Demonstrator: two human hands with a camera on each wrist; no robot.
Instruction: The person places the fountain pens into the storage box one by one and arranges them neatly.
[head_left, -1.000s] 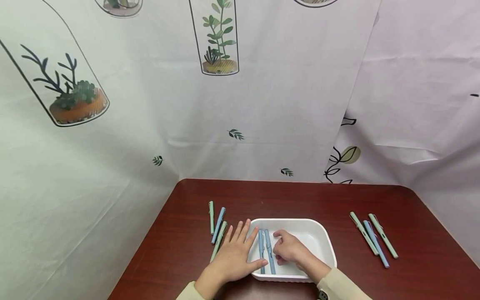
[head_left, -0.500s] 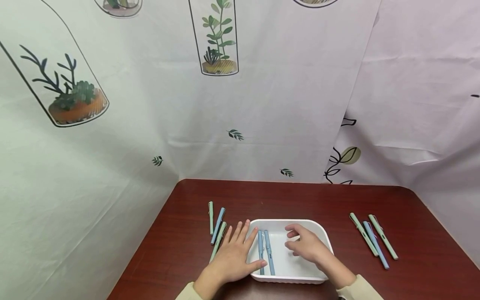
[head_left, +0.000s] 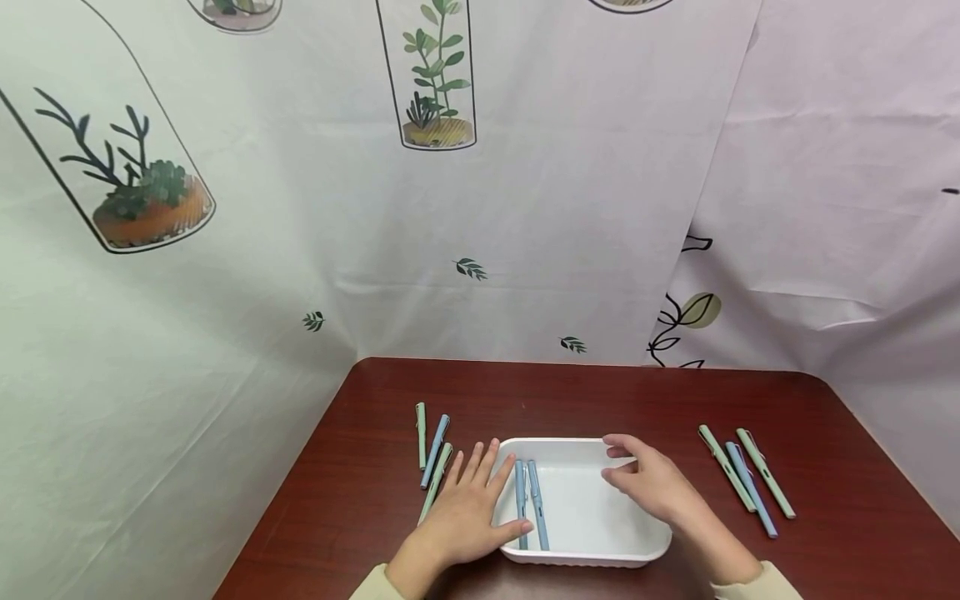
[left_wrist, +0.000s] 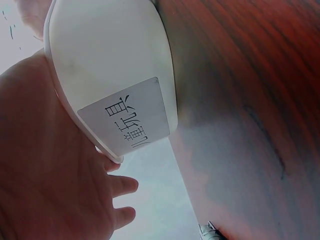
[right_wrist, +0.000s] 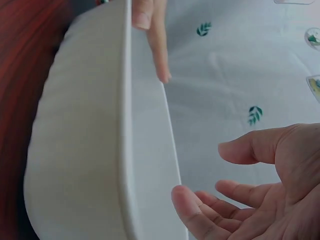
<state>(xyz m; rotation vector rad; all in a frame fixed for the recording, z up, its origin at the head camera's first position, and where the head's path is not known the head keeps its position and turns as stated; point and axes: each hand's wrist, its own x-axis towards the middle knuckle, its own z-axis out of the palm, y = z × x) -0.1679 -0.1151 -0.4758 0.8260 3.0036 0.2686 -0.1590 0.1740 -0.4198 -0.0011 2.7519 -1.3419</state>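
A white plastic tray (head_left: 592, 557) sits near the table's front, with two light blue pens (head_left: 538, 508) lying side by side in its left part. My left hand (head_left: 468, 508) rests across the left rim, fingers spread and the thumb reaching over the pens. In the left wrist view the palm lies along the rim, above a printed label (left_wrist: 132, 117) on the tray's outer wall. Over the tray's right side, my right hand (head_left: 652, 483) has its thumb and fingers apart with nothing between them; the right wrist view shows these loosely bent fingers (right_wrist: 187, 202) by the rim.
Left of the tray lie two green pens (head_left: 422, 435) and a blue pen (head_left: 435, 452), one partly behind my left hand. Two more green pens (head_left: 765, 472) and a blue pen (head_left: 752, 490) lie at the right of the dark red table (head_left: 600, 400). A patterned cloth (head_left: 525, 250) hangs behind.
My right hand has moved right, from beside the two blue pens to over the tray's right side, and its fingers have spread. The left hand and the pens stay in place.
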